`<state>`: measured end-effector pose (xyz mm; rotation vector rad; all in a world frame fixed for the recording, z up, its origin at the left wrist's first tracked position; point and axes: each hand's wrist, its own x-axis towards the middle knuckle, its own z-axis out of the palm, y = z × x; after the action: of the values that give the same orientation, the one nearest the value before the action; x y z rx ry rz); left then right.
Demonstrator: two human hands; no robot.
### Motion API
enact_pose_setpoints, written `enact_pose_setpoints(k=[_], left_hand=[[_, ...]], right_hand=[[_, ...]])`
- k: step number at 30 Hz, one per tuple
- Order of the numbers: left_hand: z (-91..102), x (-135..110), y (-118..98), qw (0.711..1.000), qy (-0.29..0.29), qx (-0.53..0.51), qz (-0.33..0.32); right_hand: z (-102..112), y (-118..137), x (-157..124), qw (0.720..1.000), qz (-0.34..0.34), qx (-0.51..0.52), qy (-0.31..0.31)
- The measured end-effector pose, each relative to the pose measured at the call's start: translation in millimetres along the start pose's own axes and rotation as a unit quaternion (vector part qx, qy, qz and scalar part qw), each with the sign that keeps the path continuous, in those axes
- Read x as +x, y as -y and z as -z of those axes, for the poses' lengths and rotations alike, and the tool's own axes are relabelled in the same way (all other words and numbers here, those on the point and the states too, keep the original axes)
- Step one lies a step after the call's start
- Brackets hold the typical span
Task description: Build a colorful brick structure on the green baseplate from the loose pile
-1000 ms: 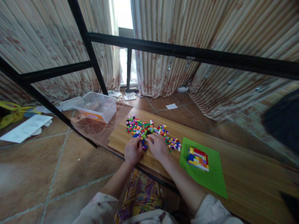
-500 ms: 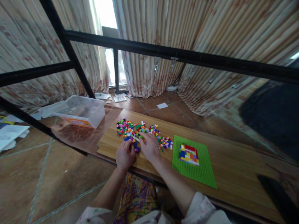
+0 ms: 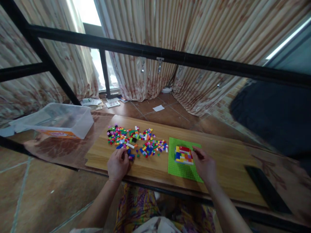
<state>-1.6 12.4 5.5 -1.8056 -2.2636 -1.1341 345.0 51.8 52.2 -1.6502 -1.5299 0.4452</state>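
Observation:
My left hand (image 3: 118, 165) rests at the near edge of the loose bricks, its fingers curled together; whatever they hold, if anything, is hidden. Beside its fingertips lie some dark blue bricks (image 3: 131, 157). A spread of small multicoloured building bricks (image 3: 152, 148) covers the board to its right and beyond. Over the right side of the green baseplate (image 3: 176, 173) is my right hand (image 3: 205, 163), thumb and fingers pinched at the right edge of a rectangular brick build (image 3: 184, 156). The build shows red, yellow, blue, white and orange pieces. What the right fingertips pinch is too small to make out.
A clear plastic box (image 3: 84, 124) with an orange label stands to the left of the wooden board (image 3: 225, 161). A black flat object (image 3: 267, 189) lies at the board's right end. A black metal rail (image 3: 136, 50) crosses in front of the curtains.
My right hand has moved right, from the loose bricks to the build on the green baseplate. My left hand stays by the blue bricks. The view has turned rightward.

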Motion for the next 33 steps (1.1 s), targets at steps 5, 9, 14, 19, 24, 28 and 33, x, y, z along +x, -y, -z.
enact_pose_setpoints(k=[5, 9, 14, 19, 24, 28, 33], left_hand=[[0.2, 1.6, -0.1, 1.000, 0.000, 0.010, 0.002], [1.2, 2.7, -1.2, 1.000, -0.001, 0.012, 0.004], [2.2, 3.4, -3.3, 1.000, -0.004, 0.016, 0.005], [2.0, 3.1, -2.8, 1.000, 0.005, 0.016, 0.009], [1.2, 2.2, -1.9, 1.000, 0.007, 0.017, 0.019], [1.5, 2.7, -2.6, 1.000, 0.013, 0.019, 0.018], [2.4, 3.2, -3.6, 1.000, 0.004, 0.011, 0.013]], right_hand=[[7.5, -28.2, 19.3, 0.998, -0.007, -0.060, 0.022], [1.3, -32.5, 24.4, 0.995, 0.017, -0.078, 0.059], [0.7, -33.2, 24.3, 0.993, 0.035, -0.078, 0.085], [5.4, -37.3, 26.4, 0.995, 0.023, -0.055, 0.080], [1.8, -39.8, 26.9, 0.997, -0.004, -0.028, 0.077], [-4.3, -39.5, 26.0, 0.997, -0.030, -0.003, 0.070], [-9.2, -45.7, 29.0, 0.991, -0.078, 0.068, 0.088]])
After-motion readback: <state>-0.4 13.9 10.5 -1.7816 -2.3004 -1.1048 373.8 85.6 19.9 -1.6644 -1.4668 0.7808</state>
